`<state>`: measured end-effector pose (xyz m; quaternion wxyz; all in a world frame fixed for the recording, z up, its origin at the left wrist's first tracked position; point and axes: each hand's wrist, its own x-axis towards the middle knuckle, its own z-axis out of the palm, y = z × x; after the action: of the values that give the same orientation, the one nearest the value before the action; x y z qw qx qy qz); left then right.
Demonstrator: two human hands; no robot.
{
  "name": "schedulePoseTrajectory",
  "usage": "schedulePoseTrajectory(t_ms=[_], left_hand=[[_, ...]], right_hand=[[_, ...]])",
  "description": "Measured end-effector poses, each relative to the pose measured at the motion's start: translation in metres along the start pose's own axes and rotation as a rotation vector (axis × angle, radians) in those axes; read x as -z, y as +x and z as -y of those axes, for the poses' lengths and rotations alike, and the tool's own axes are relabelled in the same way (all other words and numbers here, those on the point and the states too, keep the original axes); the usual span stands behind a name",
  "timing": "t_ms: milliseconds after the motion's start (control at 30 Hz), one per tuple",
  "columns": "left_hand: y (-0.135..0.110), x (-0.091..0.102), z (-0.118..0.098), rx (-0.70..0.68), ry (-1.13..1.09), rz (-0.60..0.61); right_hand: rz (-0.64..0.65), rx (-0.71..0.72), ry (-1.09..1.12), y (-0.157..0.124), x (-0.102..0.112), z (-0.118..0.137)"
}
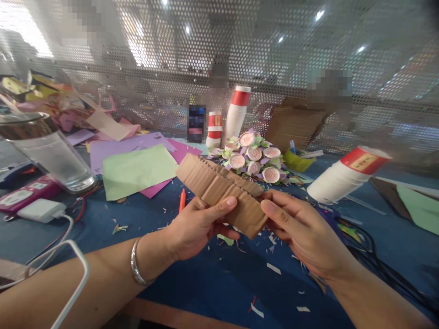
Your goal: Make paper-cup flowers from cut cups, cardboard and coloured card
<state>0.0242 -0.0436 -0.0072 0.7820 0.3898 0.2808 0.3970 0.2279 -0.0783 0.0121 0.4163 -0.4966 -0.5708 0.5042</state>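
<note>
A folded strip of brown corrugated cardboard is held tilted above the blue table. My left hand grips its lower left edge, thumb on the front face and fingers behind it. At the right end of the strip, my right hand pinches the cardboard between thumb and fingers. Just beyond my hands sits a cluster of paper flowers with round patterned centres. An orange marker lies behind my left hand, partly hidden by it.
Paper cup stacks stand at the back; another stack leans at right. Green paper and purple sheets lie left, near a glass water tumbler and a white charger. Black cables run at right. Paper scraps litter the table.
</note>
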Motion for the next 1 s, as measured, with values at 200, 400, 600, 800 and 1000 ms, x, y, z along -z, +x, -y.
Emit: schedulePoseTrajectory(t_ms=[200,400,600,800,1000], left_hand=[[-0.001,-0.001,0.006,-0.068,0.047,-0.004],[-0.003,-0.001,0.004,-0.077,0.056,-0.008],[-0.004,-0.002,0.006,-0.049,0.046,0.035],[-0.004,-0.005,0.011,-0.021,0.026,0.032],[0.0,0.006,-0.009,-0.085,0.047,-0.024]], right_hand=[[0.026,-0.012,-0.007,-0.003,0.001,-0.001],[0.026,0.021,-0.034,-0.004,0.003,-0.002],[0.083,0.042,-0.028,-0.005,0.005,-0.002],[0.058,0.067,-0.078,-0.004,0.004,-0.003],[0.023,0.074,-0.131,-0.001,0.003,-0.005]])
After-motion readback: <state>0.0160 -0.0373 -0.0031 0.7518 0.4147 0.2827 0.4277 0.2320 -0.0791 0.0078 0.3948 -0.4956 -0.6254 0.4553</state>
